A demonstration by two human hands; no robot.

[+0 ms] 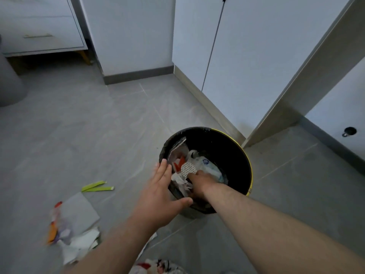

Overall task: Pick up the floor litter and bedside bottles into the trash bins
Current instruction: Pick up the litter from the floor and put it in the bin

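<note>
A round trash bin with a black liner and yellow rim stands on the grey floor, holding wrappers, plastic and paper. My right hand reaches down inside it, fingers buried among the trash beside a round white patterned lid; whether it grips anything is hidden. My left hand rests flat on the bin's near left rim, fingers spread, holding nothing. Floor litter lies to the left: green strips, a grey card and a heap of crumpled wrappers and paper.
White cabinet doors and a skirting board rise right behind the bin. A drawer unit on legs stands at far left, with a grey rounded object beside it. More printed wrappers lie at the bottom edge.
</note>
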